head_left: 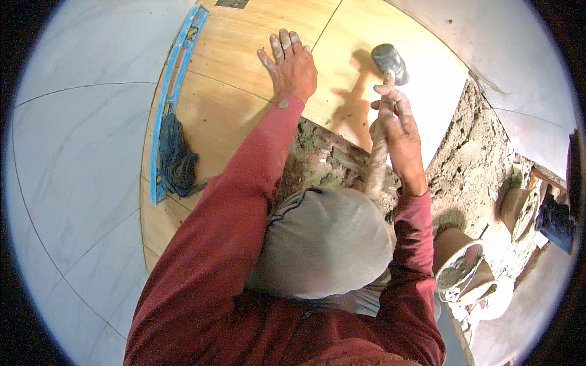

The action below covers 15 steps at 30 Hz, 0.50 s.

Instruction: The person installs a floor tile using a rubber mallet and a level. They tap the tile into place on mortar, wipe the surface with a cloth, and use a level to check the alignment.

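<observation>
My left hand (290,70) rests palm down on a beige wood-look floor tile (336,30), its dusty fingers outstretched. My right hand (400,134) grips the pale wooden handle of a rubber mallet (389,64), whose dark head is over the right tile. Below both hands is rough, exposed mortar bed (320,149) along the tiles' edge. My knee in grey fabric (323,238) is between my forearms.
A blue spirit level (181,61) lies along the left tiles, with a dark cloth (177,158) against it. White marbled tiles (67,183) cover the left side. Dirty buckets (455,262) stand at the lower right beside rubble, and a white wall (506,55) borders the upper right.
</observation>
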{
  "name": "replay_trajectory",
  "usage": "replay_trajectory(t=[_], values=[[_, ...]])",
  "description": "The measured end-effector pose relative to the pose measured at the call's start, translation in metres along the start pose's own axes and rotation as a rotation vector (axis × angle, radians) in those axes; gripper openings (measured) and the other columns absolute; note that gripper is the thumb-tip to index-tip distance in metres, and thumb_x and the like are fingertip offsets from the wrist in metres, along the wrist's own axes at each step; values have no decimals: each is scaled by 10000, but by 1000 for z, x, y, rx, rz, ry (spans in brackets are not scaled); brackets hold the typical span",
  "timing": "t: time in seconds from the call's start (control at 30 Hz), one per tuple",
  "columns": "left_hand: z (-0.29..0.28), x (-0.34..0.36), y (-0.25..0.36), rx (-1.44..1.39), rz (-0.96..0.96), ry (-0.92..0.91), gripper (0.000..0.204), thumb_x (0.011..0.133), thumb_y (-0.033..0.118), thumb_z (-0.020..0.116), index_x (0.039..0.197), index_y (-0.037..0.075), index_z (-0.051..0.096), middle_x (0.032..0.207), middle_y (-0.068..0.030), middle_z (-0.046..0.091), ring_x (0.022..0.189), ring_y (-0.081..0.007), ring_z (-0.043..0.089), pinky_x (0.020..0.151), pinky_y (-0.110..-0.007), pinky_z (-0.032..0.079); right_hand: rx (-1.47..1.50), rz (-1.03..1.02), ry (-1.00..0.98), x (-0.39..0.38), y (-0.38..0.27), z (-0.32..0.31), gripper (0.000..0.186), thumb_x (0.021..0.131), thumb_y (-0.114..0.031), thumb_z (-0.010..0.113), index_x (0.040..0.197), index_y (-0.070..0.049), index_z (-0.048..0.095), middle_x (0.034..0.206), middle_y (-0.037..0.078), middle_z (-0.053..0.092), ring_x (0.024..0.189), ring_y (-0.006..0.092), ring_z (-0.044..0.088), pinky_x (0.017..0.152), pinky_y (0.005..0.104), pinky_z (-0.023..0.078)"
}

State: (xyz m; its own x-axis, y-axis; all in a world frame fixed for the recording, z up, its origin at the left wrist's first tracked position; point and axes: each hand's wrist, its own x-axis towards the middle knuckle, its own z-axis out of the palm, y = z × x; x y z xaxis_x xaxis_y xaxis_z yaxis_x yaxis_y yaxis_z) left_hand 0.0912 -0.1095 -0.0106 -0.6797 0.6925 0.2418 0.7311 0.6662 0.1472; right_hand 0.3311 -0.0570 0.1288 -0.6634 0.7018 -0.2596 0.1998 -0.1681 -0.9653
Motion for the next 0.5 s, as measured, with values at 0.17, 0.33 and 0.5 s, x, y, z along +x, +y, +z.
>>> replay_trajectory(t=[0.17, 0.33, 0.5], values=[[2, -1, -9, 5, -12, -4, 519, 1085, 304, 406, 1520, 21, 386, 1623, -185, 348, 1526, -394, 270, 1189, -705, 130, -146, -233, 235, 6, -29, 20, 581, 1030, -129, 605, 1545, -34, 352, 1230, 194, 627, 893, 252, 677, 739, 380, 551], [2, 4, -2, -12, -6, -39, 524, 1091, 309, 388, 1534, 30, 375, 1639, -175, 326, 1536, -389, 253, 1195, -706, 108, -660, 39, 28, 46, 17, 23, 345, 1083, -322, 526, 1185, 3, 470, 795, 315, 640, 790, 496, 677, 686, 525, 509], [-1, -6, -7, 12, -22, -72, 527, 1098, 309, 368, 1541, 24, 359, 1647, -174, 313, 1541, -392, 242, 1198, -706, 106, -442, 61, 70, 44, -22, 42, 356, 1081, -346, 527, 1085, 3, 454, 741, 304, 627, 714, 490, 661, 625, 527, 486]])
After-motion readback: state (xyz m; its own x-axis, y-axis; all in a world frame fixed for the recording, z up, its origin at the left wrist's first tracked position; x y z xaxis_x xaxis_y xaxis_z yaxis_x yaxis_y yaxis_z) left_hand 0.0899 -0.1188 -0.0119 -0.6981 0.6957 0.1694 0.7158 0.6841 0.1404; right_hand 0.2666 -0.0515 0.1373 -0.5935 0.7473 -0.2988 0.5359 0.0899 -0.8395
